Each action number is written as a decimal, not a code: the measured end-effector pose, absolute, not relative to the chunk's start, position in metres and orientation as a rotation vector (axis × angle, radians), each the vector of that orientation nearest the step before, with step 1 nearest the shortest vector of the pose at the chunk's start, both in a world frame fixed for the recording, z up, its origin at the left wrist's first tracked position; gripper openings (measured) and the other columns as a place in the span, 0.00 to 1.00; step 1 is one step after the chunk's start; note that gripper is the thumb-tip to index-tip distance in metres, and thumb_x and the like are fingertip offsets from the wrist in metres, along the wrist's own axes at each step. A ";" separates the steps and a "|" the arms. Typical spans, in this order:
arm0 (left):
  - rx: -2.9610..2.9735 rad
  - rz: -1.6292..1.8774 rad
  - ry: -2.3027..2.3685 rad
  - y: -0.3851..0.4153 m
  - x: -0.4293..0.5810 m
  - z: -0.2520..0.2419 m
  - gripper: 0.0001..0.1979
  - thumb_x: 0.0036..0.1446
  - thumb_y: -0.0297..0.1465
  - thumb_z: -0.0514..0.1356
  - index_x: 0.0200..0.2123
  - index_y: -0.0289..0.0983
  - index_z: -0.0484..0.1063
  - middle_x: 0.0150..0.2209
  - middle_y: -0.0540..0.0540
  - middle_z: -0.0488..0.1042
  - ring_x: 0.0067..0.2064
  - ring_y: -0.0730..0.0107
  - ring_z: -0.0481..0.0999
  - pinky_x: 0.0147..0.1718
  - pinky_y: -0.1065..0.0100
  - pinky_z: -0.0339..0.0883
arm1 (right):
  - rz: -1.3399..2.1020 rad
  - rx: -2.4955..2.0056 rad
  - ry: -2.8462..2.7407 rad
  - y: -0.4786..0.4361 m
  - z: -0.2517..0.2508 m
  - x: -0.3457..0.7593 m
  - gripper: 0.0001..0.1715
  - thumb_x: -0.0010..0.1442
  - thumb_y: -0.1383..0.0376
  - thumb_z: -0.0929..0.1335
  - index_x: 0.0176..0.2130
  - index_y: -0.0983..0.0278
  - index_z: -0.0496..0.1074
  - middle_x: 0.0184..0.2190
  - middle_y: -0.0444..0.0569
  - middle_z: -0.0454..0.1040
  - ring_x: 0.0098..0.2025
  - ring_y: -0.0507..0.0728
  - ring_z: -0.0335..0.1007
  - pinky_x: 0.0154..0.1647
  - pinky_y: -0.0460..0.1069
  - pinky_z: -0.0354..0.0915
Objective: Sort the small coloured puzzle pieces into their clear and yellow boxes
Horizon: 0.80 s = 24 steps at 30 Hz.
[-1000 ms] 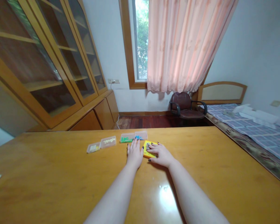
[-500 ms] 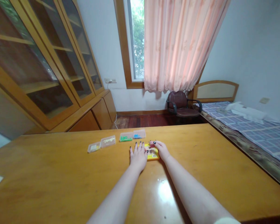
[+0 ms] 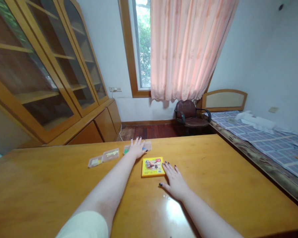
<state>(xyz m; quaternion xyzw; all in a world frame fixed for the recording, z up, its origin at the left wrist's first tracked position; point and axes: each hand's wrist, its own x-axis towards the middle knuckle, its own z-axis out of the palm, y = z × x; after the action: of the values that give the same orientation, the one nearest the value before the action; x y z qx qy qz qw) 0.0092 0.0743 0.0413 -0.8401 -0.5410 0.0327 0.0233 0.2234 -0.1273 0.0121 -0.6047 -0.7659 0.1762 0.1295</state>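
Observation:
A flat yellow box [image 3: 152, 167] with a picture on its lid lies on the wooden table [image 3: 213, 172]. My right hand [image 3: 175, 180] rests flat on the table just right of the box, fingers spread, holding nothing. My left hand [image 3: 137, 147] reaches far forward, with its spread fingers lying on the pair of clear plastic cases [image 3: 148, 145] that hold green and blue pieces. Most of that pair is hidden under the hand.
Another pair of clear cases [image 3: 103, 157] with yellowish pieces lies to the left. Beyond the table stand a glass-fronted wooden cabinet [image 3: 47, 79], a dark armchair [image 3: 190, 114] under a pink curtain, and a bed [image 3: 263, 135] at the right.
The yellow box has come nearer to me. My left hand left the box and reached forward onto the clear cases. My right hand drew back beside the box.

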 end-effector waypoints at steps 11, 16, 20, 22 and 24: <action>-2.837 -0.391 -1.461 0.038 0.013 0.061 0.30 0.55 0.40 0.55 0.60 0.43 0.54 0.53 0.42 0.64 0.55 0.58 0.63 0.59 0.52 0.44 | 0.512 -1.688 -2.103 -0.123 0.009 0.226 0.46 0.56 0.48 0.62 0.64 0.63 0.43 0.64 0.55 0.46 0.65 0.61 0.41 0.64 0.60 0.37; -3.085 -0.392 -1.120 -0.014 0.014 0.057 0.31 0.53 0.39 0.58 0.60 0.49 0.55 0.55 0.46 0.63 0.56 0.61 0.61 0.60 0.53 0.42 | 0.493 -1.659 -2.070 -0.121 0.003 0.228 0.48 0.55 0.49 0.64 0.64 0.65 0.42 0.64 0.57 0.47 0.65 0.62 0.43 0.64 0.61 0.39; -3.066 -0.235 -1.184 -0.031 0.014 0.041 0.29 0.55 0.39 0.56 0.60 0.51 0.54 0.60 0.45 0.57 0.61 0.58 0.55 0.60 0.50 0.41 | 0.481 -1.621 -2.086 -0.122 0.002 0.227 0.48 0.55 0.49 0.64 0.64 0.65 0.41 0.64 0.57 0.47 0.64 0.62 0.44 0.63 0.61 0.40; -3.060 -0.201 -1.206 -0.026 0.009 0.038 0.31 0.56 0.40 0.54 0.62 0.50 0.49 0.64 0.45 0.50 0.63 0.58 0.50 0.61 0.50 0.38 | 0.482 -1.588 -2.107 -0.123 0.003 0.226 0.48 0.54 0.50 0.65 0.64 0.64 0.42 0.64 0.56 0.47 0.64 0.62 0.44 0.63 0.61 0.41; -3.013 -0.228 -1.255 -0.012 0.000 0.039 0.30 0.58 0.41 0.51 0.63 0.48 0.46 0.66 0.45 0.44 0.65 0.59 0.45 0.61 0.51 0.36 | 0.486 -1.567 -2.124 -0.124 0.006 0.225 0.47 0.54 0.50 0.65 0.64 0.62 0.42 0.64 0.54 0.47 0.65 0.61 0.44 0.63 0.60 0.42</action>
<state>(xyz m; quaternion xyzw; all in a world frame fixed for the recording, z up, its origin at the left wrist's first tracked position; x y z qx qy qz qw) -0.0002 -0.0120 0.0393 -0.9189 -0.3827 -0.0697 -0.0651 0.2249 -0.1240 0.0060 -0.5686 -0.7708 0.1764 0.2267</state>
